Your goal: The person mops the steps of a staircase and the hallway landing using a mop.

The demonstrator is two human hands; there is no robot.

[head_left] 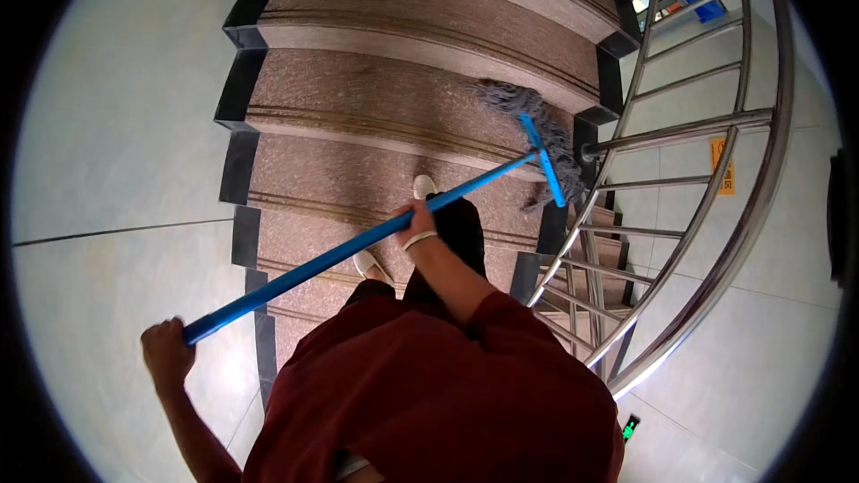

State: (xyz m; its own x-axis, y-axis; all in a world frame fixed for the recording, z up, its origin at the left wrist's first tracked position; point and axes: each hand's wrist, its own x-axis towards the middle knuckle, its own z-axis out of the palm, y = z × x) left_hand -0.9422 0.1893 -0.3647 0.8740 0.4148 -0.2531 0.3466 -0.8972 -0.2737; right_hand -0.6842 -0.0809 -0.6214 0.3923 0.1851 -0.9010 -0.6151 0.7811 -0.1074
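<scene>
A mop with a blue handle (322, 261) slants across the view from lower left to upper right. My left hand (168, 353) is closed around the handle's top end. Farther down the shaft, my right hand (415, 224) grips it, with a pale band on the wrist. The blue mop head bar (543, 161) carries a grey, shaggy mop pad (557, 145). That pad lies over the right end of a brown stair step (358, 89), close to the railing posts.
Brown stairs (420, 4) with dark side edging rise ahead. A curved metal railing (756, 206) runs along the right, with an orange sign (722, 166) behind it. A pale wall (125, 125) borders the left. My light shoes (424, 186) stand on the steps.
</scene>
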